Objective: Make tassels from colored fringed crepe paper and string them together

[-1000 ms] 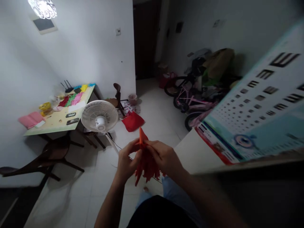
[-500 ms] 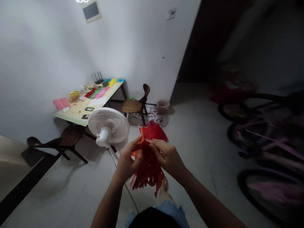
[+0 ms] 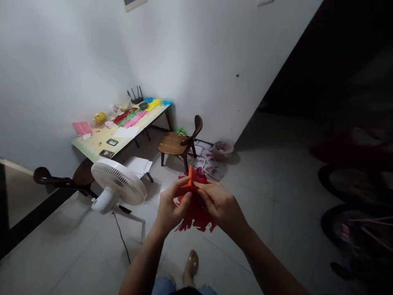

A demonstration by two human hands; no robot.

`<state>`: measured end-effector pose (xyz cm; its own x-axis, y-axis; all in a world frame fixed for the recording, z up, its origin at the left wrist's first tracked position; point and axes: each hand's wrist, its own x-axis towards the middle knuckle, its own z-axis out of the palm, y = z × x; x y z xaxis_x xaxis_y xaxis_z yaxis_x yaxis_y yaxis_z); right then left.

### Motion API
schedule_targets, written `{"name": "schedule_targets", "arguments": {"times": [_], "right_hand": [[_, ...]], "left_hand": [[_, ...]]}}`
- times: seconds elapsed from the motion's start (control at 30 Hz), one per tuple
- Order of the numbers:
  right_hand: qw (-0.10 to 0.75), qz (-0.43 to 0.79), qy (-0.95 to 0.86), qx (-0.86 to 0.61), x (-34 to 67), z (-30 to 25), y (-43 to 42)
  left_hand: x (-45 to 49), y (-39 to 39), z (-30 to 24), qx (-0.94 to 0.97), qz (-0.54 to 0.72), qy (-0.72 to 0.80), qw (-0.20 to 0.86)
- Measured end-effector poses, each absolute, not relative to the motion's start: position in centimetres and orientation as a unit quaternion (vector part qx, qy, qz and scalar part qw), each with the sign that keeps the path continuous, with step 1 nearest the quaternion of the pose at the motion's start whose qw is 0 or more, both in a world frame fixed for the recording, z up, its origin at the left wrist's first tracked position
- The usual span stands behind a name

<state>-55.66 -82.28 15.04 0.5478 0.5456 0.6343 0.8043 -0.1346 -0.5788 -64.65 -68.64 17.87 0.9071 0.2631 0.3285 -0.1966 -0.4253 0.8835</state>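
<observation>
Both my hands hold a red paper tassel (image 3: 196, 213) in front of me, its cut fringe hanging down between them. My left hand (image 3: 170, 207) is closed on its left side, thumb and fingers pinching near the orange top (image 3: 190, 180). On the right side, my right hand (image 3: 221, 205) pinches the same orange top. A red bag on the floor is mostly hidden behind the tassel.
A white standing fan (image 3: 118, 187) with its cord is on the tiled floor to the left. Behind it a low table (image 3: 92, 148) carries coloured papers, two phones and a router. Wooden chairs (image 3: 179, 141) stand by it. Bicycles (image 3: 356, 196) stand dim at right.
My view has swung left and down: the eye chart and bicycles left the right side, and the fan and table moved toward centre. Both hands have kept hold of the tassel.
</observation>
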Motion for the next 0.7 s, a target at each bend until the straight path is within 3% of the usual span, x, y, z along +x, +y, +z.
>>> {"name": "schedule_targets", "arguments": {"times": [0.37, 0.7], "right_hand": [[0.463, -0.093, -0.507, -0.721, -50.9, 16.2, -81.1], [0.461, -0.111, -0.543, -0.693, -44.4, 16.9, -72.1]], "left_hand": [[-61.1, -67.6, 18.3, 0.805, 0.244, 0.056, 0.539], [-55.6, -59.0, 18.6, 0.799, 0.287, 0.059, 0.526]]}}
